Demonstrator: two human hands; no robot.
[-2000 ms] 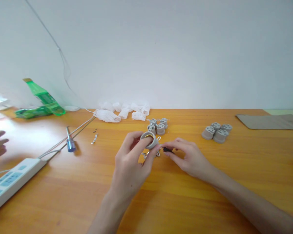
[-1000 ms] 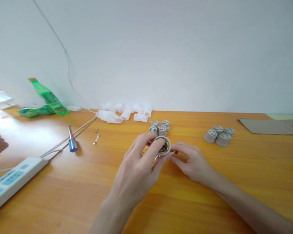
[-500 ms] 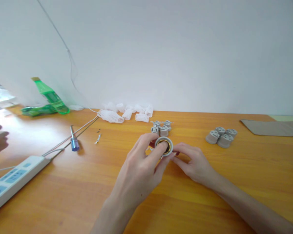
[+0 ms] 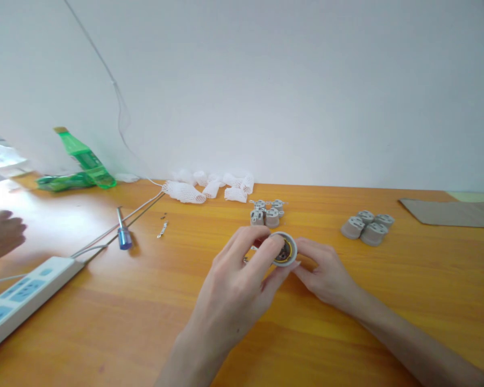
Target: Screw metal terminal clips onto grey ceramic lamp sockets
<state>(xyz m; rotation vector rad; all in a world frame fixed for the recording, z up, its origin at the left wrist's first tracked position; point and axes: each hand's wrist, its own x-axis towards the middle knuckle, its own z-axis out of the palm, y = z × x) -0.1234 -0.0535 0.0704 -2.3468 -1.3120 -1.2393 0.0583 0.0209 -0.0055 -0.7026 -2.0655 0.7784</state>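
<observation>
A round ceramic lamp socket [image 4: 293,258] with a brass-coloured ring inside is held over the table, its opening tilted towards me. My left hand [image 4: 236,279] is closed on it, the index finger at the opening and the thumb below the rim. From the right side, my right hand [image 4: 325,271] pinches the socket's edge; its fingertips are partly hidden behind the socket. Small metal pieces [image 4: 246,260] show just beside my left fingers, mostly covered. Beyond my hands stands a group of several similar sockets [image 4: 271,217] with metal strips on them.
Several more sockets [image 4: 373,233] stand to the right, near a brown flat sheet [image 4: 452,212]. White foam netting [image 4: 185,191] lies along the wall. Leftward are a screwdriver [image 4: 124,236], a metal strip [image 4: 163,229], a power strip [image 4: 32,295], green bottles [image 4: 91,165] and another person's hand [image 4: 4,234].
Both hands stay at the socket, which has shifted slightly right and down and turned a little. Red bits seen beside it earlier no longer show. The other person's hand moved slightly inward.
</observation>
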